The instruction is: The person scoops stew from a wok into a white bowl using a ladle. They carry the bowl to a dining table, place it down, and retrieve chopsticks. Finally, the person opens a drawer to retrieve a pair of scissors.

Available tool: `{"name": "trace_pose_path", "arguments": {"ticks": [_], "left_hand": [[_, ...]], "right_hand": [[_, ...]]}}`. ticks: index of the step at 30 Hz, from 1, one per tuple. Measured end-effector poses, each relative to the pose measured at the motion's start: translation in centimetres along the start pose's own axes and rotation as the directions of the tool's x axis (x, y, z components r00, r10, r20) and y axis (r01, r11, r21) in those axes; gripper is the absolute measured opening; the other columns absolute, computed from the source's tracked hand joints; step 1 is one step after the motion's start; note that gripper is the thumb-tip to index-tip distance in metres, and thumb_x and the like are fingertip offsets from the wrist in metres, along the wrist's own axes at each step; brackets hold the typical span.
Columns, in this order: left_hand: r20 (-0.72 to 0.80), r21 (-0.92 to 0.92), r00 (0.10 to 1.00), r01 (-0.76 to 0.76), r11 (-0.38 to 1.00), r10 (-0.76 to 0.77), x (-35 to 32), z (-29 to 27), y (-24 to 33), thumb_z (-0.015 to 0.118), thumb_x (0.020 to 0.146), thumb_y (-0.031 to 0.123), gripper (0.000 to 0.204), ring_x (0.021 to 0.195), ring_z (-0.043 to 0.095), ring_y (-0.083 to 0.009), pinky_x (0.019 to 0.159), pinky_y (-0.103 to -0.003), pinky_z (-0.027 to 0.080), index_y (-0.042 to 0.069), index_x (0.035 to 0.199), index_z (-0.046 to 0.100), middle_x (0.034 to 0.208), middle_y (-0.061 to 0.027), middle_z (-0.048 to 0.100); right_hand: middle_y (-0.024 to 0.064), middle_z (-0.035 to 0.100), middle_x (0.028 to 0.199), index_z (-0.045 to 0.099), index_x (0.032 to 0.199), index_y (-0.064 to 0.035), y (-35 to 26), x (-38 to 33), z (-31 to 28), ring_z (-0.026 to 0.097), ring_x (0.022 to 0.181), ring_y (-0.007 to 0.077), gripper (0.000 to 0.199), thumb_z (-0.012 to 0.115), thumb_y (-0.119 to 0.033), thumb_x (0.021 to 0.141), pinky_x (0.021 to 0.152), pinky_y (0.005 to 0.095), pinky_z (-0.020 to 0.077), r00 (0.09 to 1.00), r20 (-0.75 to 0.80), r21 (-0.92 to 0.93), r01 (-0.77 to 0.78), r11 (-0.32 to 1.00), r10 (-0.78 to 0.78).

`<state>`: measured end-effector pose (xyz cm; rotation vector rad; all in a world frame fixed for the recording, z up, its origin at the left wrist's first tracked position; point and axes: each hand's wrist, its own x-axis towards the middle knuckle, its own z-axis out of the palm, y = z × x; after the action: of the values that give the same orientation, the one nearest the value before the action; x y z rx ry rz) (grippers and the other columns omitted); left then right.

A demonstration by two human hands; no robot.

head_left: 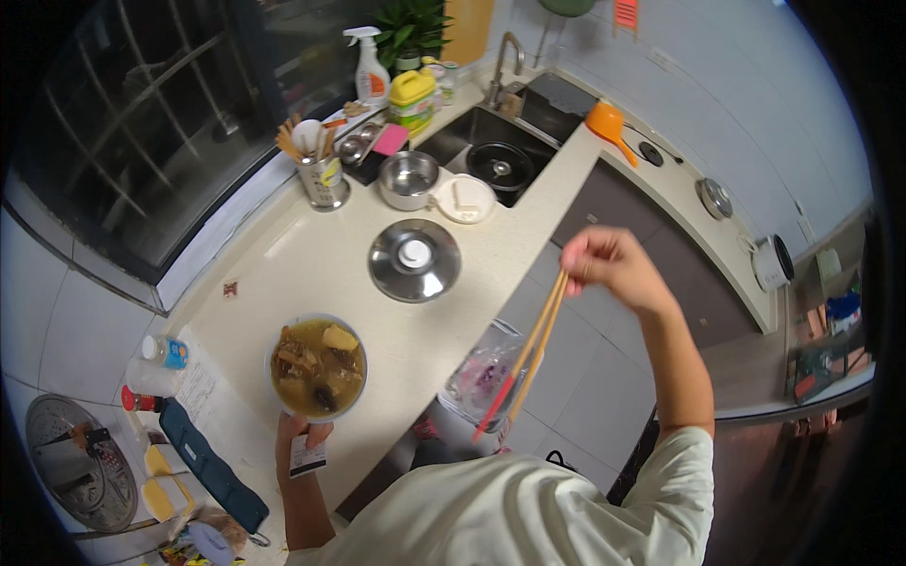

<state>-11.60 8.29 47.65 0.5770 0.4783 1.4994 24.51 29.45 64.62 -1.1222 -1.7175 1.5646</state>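
A bowl of brown soup (319, 368) with chunks in it sits on the pale countertop at the left. My left hand (302, 429) is at its near rim, fingers closed on the edge and partly hidden under it. A small white printed tag (308, 455) lies against that wrist. Up at the right, my raised right hand (604, 260) pinches a pair of wooden chopsticks (538, 344) at their upper ends. Their red-coloured tips point down toward me, over the floor side of the counter edge. Beyond the bowl, a steel pot lid (414, 261) with a white knob rests flat.
A steel pot (408, 179), a white dish (465, 198) and a utensil holder (324, 179) stand behind the lid. The sink (444, 143) holds a black pan (500, 167). Below the counter edge is a bin with a clear bag (486, 377). Jars (165, 352) line the left.
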Motion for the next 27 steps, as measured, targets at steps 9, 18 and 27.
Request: {"name": "trace_pose_path", "arguments": {"ticks": [9,18,27], "left_hand": [[0.1,-0.137,0.982,0.172,0.975,-0.16,1.4,9.5,-12.2,0.048,0.084,0.025,0.029,0.036,0.033,-0.0073,0.039,-0.021,0.025,0.0,0.1,0.05,0.055,-0.002,0.047],[0.168,-0.089,0.881,0.46,0.883,-0.442,3.6,22.6,-25.7,0.049,0.083,0.021,0.032,0.037,0.036,-0.0082,0.04,-0.022,0.027,0.0,0.106,0.048,0.092,-0.0081,0.058],[0.252,0.031,0.642,0.742,0.669,-0.724,8.4,37.3,-41.5,0.054,0.079,0.017,0.025,0.038,0.036,-0.008,0.04,-0.021,0.027,-0.002,0.095,0.051,0.08,-0.0071,0.058]], "right_hand": [[0.0015,0.058,0.072,0.06,0.082,-0.0035,14.4,-19.3,-5.7,0.053,0.062,0.0067,0.009,0.056,-0.011,0.082,0.06,0.0194,0.0454,0.927,-0.134,0.32,-0.294,0.901,0.35],[0.0071,0.055,0.082,0.046,0.092,-0.005,20.0,-36.5,-6.2,0.055,0.069,0.0153,0.016,0.043,-0.02,0.09,0.067,0.0266,0.0472,0.886,-0.06,0.827,-0.214,0.52,0.46],[0.0042,0.052,0.068,0.047,0.088,-0.0055,20.3,-51.3,-21.0,0.042,0.051,0.0106,0.014,0.04,-0.017,0.091,0.049,0.0221,0.0344,0.569,-0.671,0.73,0.395,0.558,0.475]]}}
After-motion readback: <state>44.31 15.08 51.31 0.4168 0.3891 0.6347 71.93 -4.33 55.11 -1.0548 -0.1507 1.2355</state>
